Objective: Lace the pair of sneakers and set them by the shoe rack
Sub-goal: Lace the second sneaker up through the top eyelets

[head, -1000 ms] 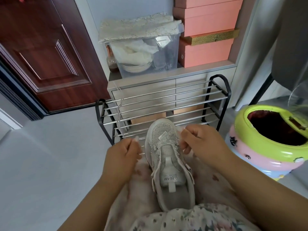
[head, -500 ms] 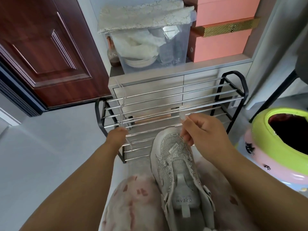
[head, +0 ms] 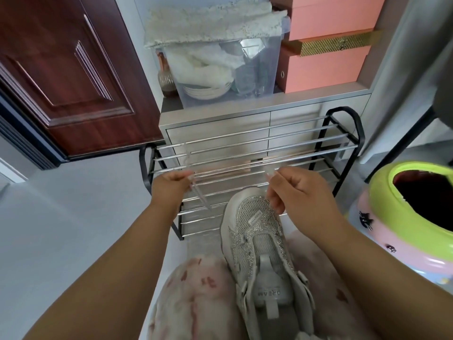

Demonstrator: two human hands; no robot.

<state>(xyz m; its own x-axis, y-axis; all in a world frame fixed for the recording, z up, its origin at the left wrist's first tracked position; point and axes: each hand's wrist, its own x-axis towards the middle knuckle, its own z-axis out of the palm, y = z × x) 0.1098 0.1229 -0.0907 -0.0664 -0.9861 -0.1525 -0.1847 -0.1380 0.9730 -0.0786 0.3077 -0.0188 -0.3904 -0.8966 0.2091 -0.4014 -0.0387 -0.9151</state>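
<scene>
Both hands are raised apart, the left hand (head: 171,184) and the right hand (head: 297,190) each pinching an end of the clear lace (head: 199,195). The sneaker (head: 259,246) lies on the lap, toe toward the shoe rack (head: 343,133), nearer the right hand.

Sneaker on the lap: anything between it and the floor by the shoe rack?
Nothing visible. The sneaker lies on the lap, toe toward the shoe rack; bare floor in front. Left hand and right hand each pinch a lace end above it.
</scene>
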